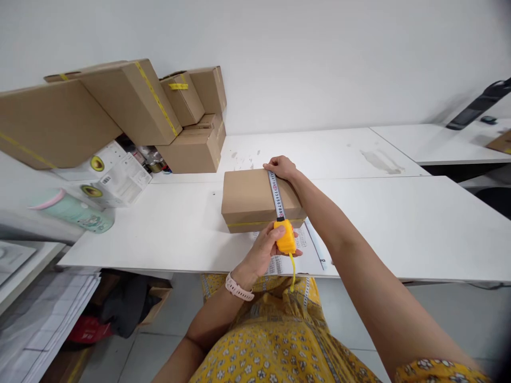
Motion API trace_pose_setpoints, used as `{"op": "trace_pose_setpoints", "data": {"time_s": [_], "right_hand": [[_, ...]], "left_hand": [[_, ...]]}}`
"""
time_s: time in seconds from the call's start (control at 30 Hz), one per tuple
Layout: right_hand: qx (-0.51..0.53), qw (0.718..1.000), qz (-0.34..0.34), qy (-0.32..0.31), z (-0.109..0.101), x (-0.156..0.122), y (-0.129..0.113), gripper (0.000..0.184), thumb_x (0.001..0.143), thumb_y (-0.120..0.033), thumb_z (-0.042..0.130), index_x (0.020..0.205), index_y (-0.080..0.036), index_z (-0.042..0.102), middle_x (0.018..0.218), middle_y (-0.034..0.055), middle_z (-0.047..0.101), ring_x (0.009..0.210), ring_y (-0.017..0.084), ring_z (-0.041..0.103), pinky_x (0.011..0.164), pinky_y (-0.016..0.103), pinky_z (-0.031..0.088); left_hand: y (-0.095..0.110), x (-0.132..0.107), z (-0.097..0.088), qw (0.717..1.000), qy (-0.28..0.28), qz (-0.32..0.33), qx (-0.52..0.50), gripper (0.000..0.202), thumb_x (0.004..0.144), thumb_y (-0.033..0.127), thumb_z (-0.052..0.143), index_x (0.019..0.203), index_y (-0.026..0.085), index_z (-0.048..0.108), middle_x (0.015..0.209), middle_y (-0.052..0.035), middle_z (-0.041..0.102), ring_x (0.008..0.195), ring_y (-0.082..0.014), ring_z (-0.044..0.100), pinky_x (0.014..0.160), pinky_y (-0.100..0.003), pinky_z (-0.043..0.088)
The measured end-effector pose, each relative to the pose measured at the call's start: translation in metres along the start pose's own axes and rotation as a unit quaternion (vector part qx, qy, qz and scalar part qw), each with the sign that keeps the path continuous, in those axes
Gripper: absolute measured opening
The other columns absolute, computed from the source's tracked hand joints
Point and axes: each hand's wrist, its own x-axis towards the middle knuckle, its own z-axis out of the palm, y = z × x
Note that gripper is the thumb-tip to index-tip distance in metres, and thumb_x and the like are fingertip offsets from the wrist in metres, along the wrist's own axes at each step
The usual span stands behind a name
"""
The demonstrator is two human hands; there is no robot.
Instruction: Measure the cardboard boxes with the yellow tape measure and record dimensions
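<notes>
A small brown cardboard box [249,198] lies on the white table [399,223] in front of me. My left hand [265,250] is closed round a yellow tape measure case [286,236] at the box's near edge. Its white blade [275,196] runs across the top of the box to the far edge. There my right hand [281,167] pinches the blade's end against the far rim. A printed sheet [297,255] and a pen [316,243] lie under and beside the box.
Several brown cartons [131,101] with yellow tape are stacked at the back left against the wall. White product boxes [114,175] and a green bottle [74,210] lie beside them. A second white table [439,141] stands at the right. Bags and papers sit on the floor at left.
</notes>
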Motion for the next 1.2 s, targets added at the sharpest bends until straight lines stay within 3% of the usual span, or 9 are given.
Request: {"op": "trace_pose_setpoints", "data": {"time_s": [0.13, 0.33, 0.43, 0.53, 0.6, 0.73, 0.9, 1.03, 1.2], "right_hand": [[-0.023, 1.000, 0.013, 0.006, 0.003, 0.007, -0.009, 0.033, 0.082, -0.054, 0.075, 0.077, -0.025, 0.060, 0.077, 0.0035, 0.064, 0.081, 0.021, 0.056, 0.075, 0.036, 0.047], [0.172, 0.982, -0.040, 0.062, -0.022, 0.004, -0.001, 0.051, 0.092, -0.073, 0.055, 0.091, -0.024, 0.066, 0.098, 0.0076, 0.071, 0.088, 0.020, 0.063, 0.080, 0.035, 0.052], [0.175, 0.968, -0.027, 0.179, -0.043, -0.030, 0.026, 0.058, 0.090, -0.078, 0.051, 0.095, -0.023, 0.068, 0.090, 0.0069, 0.070, 0.089, 0.020, 0.065, 0.081, 0.033, 0.052], [0.041, 0.966, 0.019, 0.256, -0.047, -0.088, 0.062, 0.056, 0.094, -0.075, 0.046, 0.092, -0.025, 0.070, 0.076, 0.0041, 0.066, 0.079, 0.022, 0.063, 0.080, 0.035, 0.051], [-0.012, 0.975, 0.038, 0.217, -0.038, -0.124, 0.080, 0.052, 0.098, -0.069, 0.040, 0.109, -0.028, 0.070, 0.073, 0.0021, 0.065, 0.075, 0.022, 0.063, 0.081, 0.037, 0.051], [0.010, 0.993, -0.025, 0.118, -0.016, -0.156, 0.084, 0.054, 0.098, -0.062, 0.045, 0.142, -0.033, 0.057, 0.084, 0.0010, 0.067, 0.078, 0.022, 0.062, 0.081, 0.037, 0.050], [0.007, 0.985, -0.059, 0.159, -0.023, -0.121, 0.044, 0.054, 0.088, -0.064, 0.062, 0.130, -0.031, 0.064, 0.082, 0.0010, 0.063, 0.077, 0.022, 0.056, 0.076, 0.036, 0.048], [-0.068, 0.970, -0.052, 0.227, -0.037, -0.076, 0.018, 0.037, 0.087, -0.062, 0.066, 0.099, -0.027, 0.067, 0.097, 0.0067, 0.065, 0.092, 0.026, 0.059, 0.082, 0.040, 0.048], [-0.144, 0.951, -0.170, 0.212, -0.034, -0.036, 0.004, 0.026, 0.098, -0.047, 0.052, 0.087, -0.025, 0.061, 0.115, 0.0126, 0.067, 0.110, 0.032, 0.055, 0.096, 0.047, 0.045]], "left_hand": [[0.003, 0.005, 0.002, 1.000, -0.003, -0.001, 0.006, 0.057, 0.072, 0.064, 0.082, 0.102, 0.019, 0.065, 0.103, -0.0082, 0.067, 0.078, -0.0190, 0.068, 0.077, -0.044, 0.064], [0.008, -0.025, -0.013, 0.994, 0.025, 0.074, 0.078, 0.049, 0.077, 0.053, 0.081, 0.112, 0.023, 0.064, 0.113, -0.0084, 0.067, 0.085, -0.0204, 0.069, 0.076, -0.039, 0.065], [0.010, -0.054, -0.044, 0.965, 0.110, 0.168, 0.168, 0.056, 0.079, 0.046, 0.081, 0.128, 0.031, 0.058, 0.119, -0.0065, 0.066, 0.087, -0.0204, 0.069, 0.075, -0.036, 0.064], [0.011, -0.067, -0.080, 0.919, 0.234, 0.223, 0.227, 0.060, 0.079, 0.046, 0.080, 0.131, 0.032, 0.052, 0.111, -0.0040, 0.066, 0.090, -0.0216, 0.069, 0.075, -0.036, 0.064], [0.011, -0.064, -0.099, 0.906, 0.274, 0.224, 0.233, 0.057, 0.078, 0.050, 0.079, 0.124, 0.029, 0.054, 0.105, -0.0025, 0.063, 0.088, -0.0209, 0.068, 0.074, -0.037, 0.064], [0.017, -0.046, -0.115, 0.921, 0.253, 0.195, 0.225, 0.053, 0.077, 0.054, 0.077, 0.116, 0.025, 0.055, 0.102, -0.0013, 0.060, 0.081, -0.0183, 0.065, 0.074, -0.040, 0.065], [0.061, -0.029, -0.111, 0.910, 0.225, 0.222, 0.268, 0.055, 0.075, 0.052, 0.075, 0.119, 0.027, 0.053, 0.107, -0.0034, 0.065, 0.083, -0.0207, 0.067, 0.071, -0.036, 0.062], [0.102, -0.018, -0.102, 0.903, 0.198, 0.253, 0.283, 0.053, 0.076, 0.054, 0.072, 0.117, 0.026, 0.054, 0.129, -0.0086, 0.064, 0.098, -0.0251, 0.068, 0.071, -0.037, 0.062], [0.096, -0.020, -0.075, 0.899, 0.183, 0.285, 0.276, 0.059, 0.073, 0.054, 0.080, 0.118, 0.027, 0.053, 0.141, -0.0104, 0.060, 0.100, -0.0237, 0.066, 0.073, -0.035, 0.063]]}}
